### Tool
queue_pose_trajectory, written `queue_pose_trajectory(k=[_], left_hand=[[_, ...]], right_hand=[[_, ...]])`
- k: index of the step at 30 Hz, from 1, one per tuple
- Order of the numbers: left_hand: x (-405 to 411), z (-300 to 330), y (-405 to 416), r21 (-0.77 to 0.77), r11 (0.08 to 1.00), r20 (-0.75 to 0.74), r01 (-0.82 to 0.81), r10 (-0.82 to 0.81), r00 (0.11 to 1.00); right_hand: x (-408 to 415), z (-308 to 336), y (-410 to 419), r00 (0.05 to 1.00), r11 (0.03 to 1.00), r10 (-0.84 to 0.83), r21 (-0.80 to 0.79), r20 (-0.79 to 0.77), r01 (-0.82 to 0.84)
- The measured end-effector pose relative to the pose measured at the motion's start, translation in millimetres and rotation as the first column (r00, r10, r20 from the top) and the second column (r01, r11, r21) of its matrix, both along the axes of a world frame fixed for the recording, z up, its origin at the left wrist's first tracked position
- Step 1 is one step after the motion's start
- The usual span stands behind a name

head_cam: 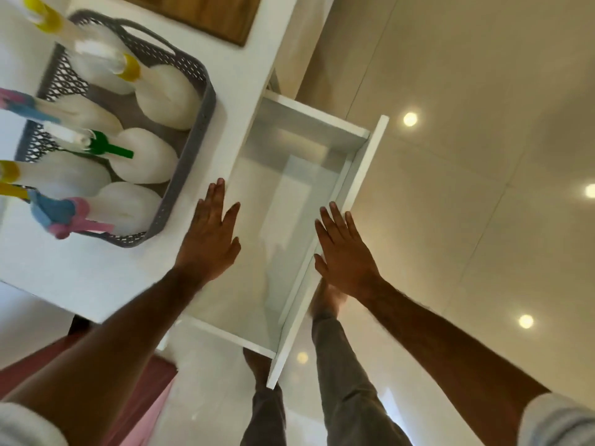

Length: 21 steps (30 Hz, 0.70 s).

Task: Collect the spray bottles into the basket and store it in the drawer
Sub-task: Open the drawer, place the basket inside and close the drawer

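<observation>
Basket (206,101) on the white worktop (80,272), at far left, grey and perforated, already loaded with white spray bottles (161,101) whose coloured triggers point toward the left edge of view. Nothing loose seen outside it, so collecting looks done; lifting and stowing left. Just right of the basket, left hand (211,235), flat with fingers spread, empty, hovering at the worktop edge where it meets the drawer (309,188). Drawer itself pulled well out, bare inside, front panel at its right. Further right, right hand (346,254), likewise flat and spread, holding nothing, over the front panel's inner edge.

Best way on, as a judgement: bring both hands back leftward to the basket and grip opposite rims or the handle slots, one each side, never one-handed. Lift level, since the bottles lie loose and tall heads could tip or roll out. Carry low across the worktop edge, line the long side up with the drawer's length, lower straight down. Check triggers sit below the worktop underside before pushing shut, or they may catch.
</observation>
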<state>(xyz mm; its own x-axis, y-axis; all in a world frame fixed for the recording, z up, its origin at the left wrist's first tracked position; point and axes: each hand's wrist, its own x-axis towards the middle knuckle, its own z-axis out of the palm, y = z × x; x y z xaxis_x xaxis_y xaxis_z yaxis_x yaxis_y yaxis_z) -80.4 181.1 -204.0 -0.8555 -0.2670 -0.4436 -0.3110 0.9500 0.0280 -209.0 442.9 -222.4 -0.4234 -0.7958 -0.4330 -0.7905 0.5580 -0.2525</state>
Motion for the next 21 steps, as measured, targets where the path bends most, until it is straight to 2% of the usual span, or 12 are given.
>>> queue_pose_trajectory(k=[5,17,19,21], left_hand=[[-8.8,14.8,22.8,0.073,0.985,0.067,-0.156,0.152,0.986],[34.6,38.4,50.6,0.199,0.941,0.256,-0.274,0.220,0.941],[45.2,42.8,50.8,0.218,0.929,0.249,-0.298,0.242,0.938],[54.2,48.9,49.3,0.256,0.911,0.181,-0.325,0.285,0.941]], right_hand=[[-14.3,9.7,13.0,0.995,0.982,0.101,0.162,-0.013,-0.098],[-17.4,17.0,47.5,0.999,0.931,0.005,0.364,0.044,-0.021],[-19.7,20.3,52.3,0.999,0.918,0.004,0.395,0.051,-0.024],[-22.2,23.0,55.6,0.999,0.900,-0.006,0.436,0.053,-0.018]])
